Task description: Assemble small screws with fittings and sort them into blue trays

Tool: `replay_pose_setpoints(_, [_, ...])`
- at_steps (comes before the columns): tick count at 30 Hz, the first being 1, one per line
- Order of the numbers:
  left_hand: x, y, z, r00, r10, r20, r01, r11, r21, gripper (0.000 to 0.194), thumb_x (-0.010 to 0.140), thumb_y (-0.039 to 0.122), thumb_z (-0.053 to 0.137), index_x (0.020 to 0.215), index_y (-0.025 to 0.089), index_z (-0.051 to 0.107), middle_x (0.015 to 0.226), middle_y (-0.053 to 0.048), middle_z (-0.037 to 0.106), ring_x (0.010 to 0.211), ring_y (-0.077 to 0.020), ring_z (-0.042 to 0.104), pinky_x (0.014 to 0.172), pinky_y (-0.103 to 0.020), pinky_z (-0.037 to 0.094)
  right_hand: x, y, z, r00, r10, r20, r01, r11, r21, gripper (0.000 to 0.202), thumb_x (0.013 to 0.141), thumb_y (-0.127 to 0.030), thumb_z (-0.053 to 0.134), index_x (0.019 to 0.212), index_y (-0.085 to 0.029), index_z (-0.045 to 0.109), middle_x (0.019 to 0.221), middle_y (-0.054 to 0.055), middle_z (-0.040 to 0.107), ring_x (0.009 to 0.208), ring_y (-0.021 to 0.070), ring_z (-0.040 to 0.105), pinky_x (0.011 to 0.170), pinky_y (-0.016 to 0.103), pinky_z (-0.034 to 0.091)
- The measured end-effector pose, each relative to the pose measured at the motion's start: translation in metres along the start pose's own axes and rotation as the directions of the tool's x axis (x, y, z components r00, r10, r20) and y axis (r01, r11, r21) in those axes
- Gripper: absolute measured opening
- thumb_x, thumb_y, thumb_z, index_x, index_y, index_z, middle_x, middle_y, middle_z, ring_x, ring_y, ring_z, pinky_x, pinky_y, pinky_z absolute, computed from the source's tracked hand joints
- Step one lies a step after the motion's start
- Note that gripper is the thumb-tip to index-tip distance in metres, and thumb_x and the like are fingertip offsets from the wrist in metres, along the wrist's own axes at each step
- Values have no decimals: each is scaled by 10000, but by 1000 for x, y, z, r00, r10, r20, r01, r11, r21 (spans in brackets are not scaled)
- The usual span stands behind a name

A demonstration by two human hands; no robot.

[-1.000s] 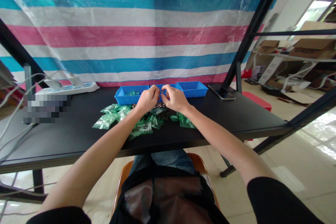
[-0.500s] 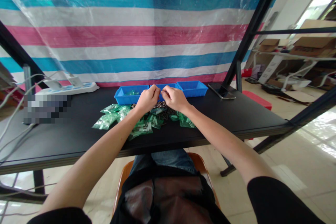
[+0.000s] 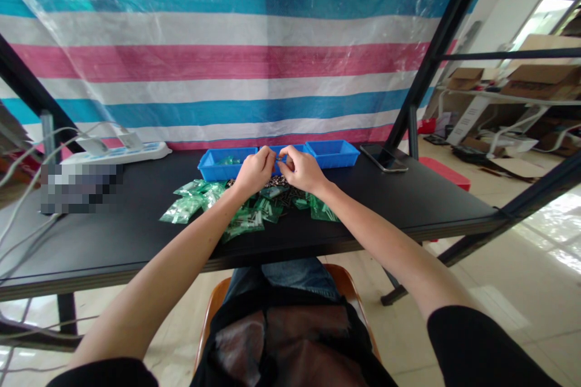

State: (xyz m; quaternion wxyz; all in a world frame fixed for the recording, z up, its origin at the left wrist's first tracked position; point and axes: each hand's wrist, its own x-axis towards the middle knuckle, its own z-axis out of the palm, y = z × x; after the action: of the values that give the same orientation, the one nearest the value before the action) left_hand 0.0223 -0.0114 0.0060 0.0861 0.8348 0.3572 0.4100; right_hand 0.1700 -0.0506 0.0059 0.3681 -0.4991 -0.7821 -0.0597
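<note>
One striped sheet (image 3: 181, 63), hung behind the back edge of a black table (image 3: 408, 199).
Three blue bins (image 3: 338, 161), set in a row along the back edge; green packets (image 3: 228, 161) are held in the left one.
One white power strip (image 3: 157, 150), laid near the back left corner.
Two bare hands, raised nearly together before the middle bin. Left hand (image 3: 256, 170): fingertips bunched together. Right hand (image 3: 302, 169): thumb and forefinger curled toward each other.
One smartphone (image 3: 385, 159), laid toward the back right corner.
Several green plastic bags (image 3: 181, 210), spread between bins and front edge, partly covered by the forearms. They could be swept toward that edge if the forearms were lowered.
Many small metal parts (image 3: 287, 196), heaped loose below the hands.
One tiny piece (image 3: 278, 159), apparently placed between the two sets of fingertips; by which hand it is gripped cannot be told. It could be dropped and lost among its like, should the pinch be slackened.
</note>
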Motion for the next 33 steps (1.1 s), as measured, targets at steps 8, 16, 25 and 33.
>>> replay_pose_setpoints(8, [0,1,-1,1000,-4,5,4,1000,27,251,906,294,322,696,201,423,621,-11,551,573,-148,520,561,-247,331,0,1,0,1000,-5,7,5,999,-40,160,878,-285,433,951,-170,517,679,1,597,620,147,550,593,236,342])
replay_pose_setpoints(16, [0,0,0,1000,-4,8,4,1000,-22,236,896,303,326,700,205,414,610,-12,551,564,-153,528,564,-250,339,0,-1,-2,1000,5,19,-4,999,-51,226,922,-277,354,876,-169,547,708,21,617,637,147,558,586,232,325])
replay_pose_setpoints(25, [1,-2,0,1000,2,-13,-2,1000,17,221,883,309,325,709,208,416,610,-17,545,562,-168,518,547,-260,299,0,0,0,1000,9,13,-9,1000,25,217,842,-272,476,1028,-161,491,642,-18,556,601,144,530,597,237,349])
replay_pose_setpoints(33, [1,-3,1,1000,8,-13,-8,1000,18,240,896,299,322,688,203,394,611,-12,552,563,-153,522,552,-250,310,0,1,2,1000,-13,-18,13,1000,0,159,874,-274,449,965,-168,525,663,-2,582,597,143,535,577,234,330])
